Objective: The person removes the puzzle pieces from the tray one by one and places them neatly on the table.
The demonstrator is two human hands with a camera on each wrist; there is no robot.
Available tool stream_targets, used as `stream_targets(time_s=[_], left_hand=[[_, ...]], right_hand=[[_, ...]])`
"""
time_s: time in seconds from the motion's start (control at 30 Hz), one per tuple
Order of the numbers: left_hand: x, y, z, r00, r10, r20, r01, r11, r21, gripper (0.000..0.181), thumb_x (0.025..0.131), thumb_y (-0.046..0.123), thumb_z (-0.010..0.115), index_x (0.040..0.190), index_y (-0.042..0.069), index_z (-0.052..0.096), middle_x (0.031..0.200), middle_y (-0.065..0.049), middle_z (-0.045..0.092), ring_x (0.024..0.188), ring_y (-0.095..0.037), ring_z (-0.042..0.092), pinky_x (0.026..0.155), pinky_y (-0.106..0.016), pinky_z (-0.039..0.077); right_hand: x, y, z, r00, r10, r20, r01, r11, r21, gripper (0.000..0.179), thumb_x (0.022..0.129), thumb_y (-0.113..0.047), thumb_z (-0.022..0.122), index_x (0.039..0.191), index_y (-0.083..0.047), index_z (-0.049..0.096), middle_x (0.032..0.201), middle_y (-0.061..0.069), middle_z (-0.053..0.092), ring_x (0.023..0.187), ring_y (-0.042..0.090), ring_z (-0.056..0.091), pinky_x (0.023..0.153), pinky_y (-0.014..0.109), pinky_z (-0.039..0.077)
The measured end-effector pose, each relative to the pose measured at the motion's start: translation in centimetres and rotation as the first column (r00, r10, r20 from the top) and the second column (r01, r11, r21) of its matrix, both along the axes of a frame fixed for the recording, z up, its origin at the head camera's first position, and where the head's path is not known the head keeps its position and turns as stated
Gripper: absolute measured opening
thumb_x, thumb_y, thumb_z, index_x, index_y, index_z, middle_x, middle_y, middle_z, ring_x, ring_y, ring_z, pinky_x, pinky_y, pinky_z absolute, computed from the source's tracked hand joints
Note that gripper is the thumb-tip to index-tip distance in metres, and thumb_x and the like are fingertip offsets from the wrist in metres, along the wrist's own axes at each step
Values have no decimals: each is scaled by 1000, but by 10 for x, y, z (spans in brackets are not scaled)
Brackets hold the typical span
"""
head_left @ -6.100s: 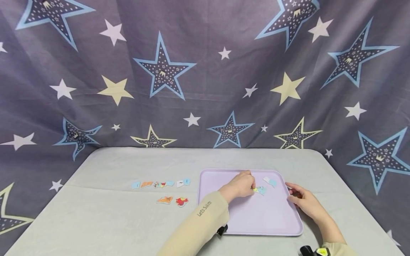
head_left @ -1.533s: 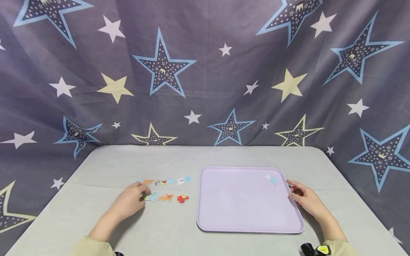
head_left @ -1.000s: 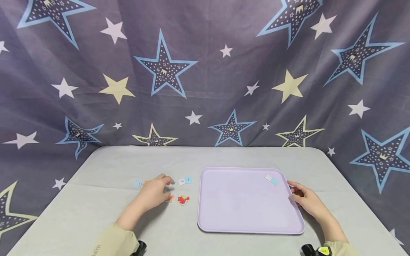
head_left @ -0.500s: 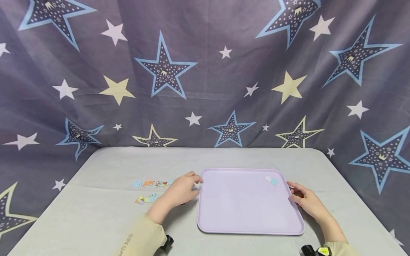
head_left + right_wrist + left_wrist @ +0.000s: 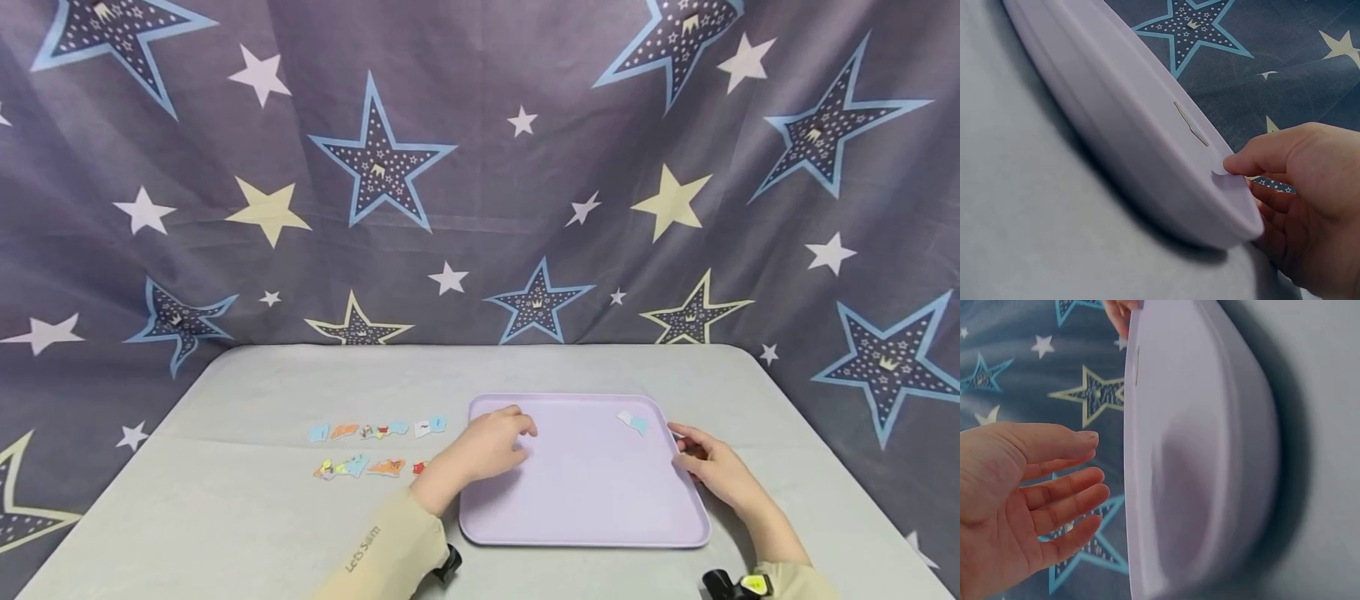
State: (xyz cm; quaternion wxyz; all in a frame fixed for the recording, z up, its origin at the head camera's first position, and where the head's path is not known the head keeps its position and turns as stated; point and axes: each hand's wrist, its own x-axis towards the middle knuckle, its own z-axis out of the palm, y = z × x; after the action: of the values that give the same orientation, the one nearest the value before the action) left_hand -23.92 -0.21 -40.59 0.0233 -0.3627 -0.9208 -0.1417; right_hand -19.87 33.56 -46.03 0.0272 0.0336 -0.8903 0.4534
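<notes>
My left hand (image 5: pixel 491 446) hovers over the left part of the lilac tray (image 5: pixel 585 500), fingers loosely bent and holding nothing. The left wrist view shows that hand (image 5: pixel 1041 494) with its thumb and fingertips apart. At the tray's right side my right hand (image 5: pixel 716 471) grips the rim; in the right wrist view its thumb (image 5: pixel 1260 156) lies over the rim, with the fingers outside it. One small flat white and light-blue puzzle piece (image 5: pixel 632 422) lies in the tray's far right corner.
Left of the tray, flat printed pieces lie in two rows on the grey-covered table (image 5: pixel 225 517). The far row has an orange piece (image 5: pixel 345 431) and blue ones; the near row has an orange piece (image 5: pixel 386 468) and a red one (image 5: pixel 419 468), partly behind my left wrist.
Earlier my left hand took a yellow and blue piece from the tray and set it in the near row. Empty, it has since moved right over the tray. My right hand has stayed on the rim.
</notes>
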Motion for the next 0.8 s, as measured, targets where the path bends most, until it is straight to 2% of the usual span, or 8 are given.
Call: stream_targets(time_s=[0.3,0.47,0.57,0.8], left_hand=[[-1,44,4,997,-73,-14,72,996,-50,25,78,20,66,103,17,65,97,5,60,87,-10,59,75,-23,47],[-1,68,8,991,-121,53,124,991,-55,26,79,21,66,104,17,64,96,5,58,81,-6,55,73,-20,45],[0,81,9,988,-142,61,147,986,-78,26,79,21,65,105,18,64,95,6,58,78,-4,52,69,-18,43],[-7,106,-2,991,-121,55,126,987,-104,26,80,23,63,106,20,64,95,9,58,79,-2,53,70,-16,43]], right_hand=[[-1,-1,1,1000,2,6,-2,1000,0,49,82,-4,59,127,9,43,94,11,51,60,3,42,50,21,40],[-1,-1,1,1000,-4,-1,4,1000,1,48,82,-4,58,127,8,44,93,12,51,61,3,42,51,21,41],[-2,-1,0,1000,-5,0,5,1000,2,48,82,-4,58,127,8,44,93,12,51,61,3,43,51,21,41],[-3,1,-2,1000,-7,20,6,1000,9,49,83,-5,58,128,8,43,95,11,51,61,3,43,51,21,41]])
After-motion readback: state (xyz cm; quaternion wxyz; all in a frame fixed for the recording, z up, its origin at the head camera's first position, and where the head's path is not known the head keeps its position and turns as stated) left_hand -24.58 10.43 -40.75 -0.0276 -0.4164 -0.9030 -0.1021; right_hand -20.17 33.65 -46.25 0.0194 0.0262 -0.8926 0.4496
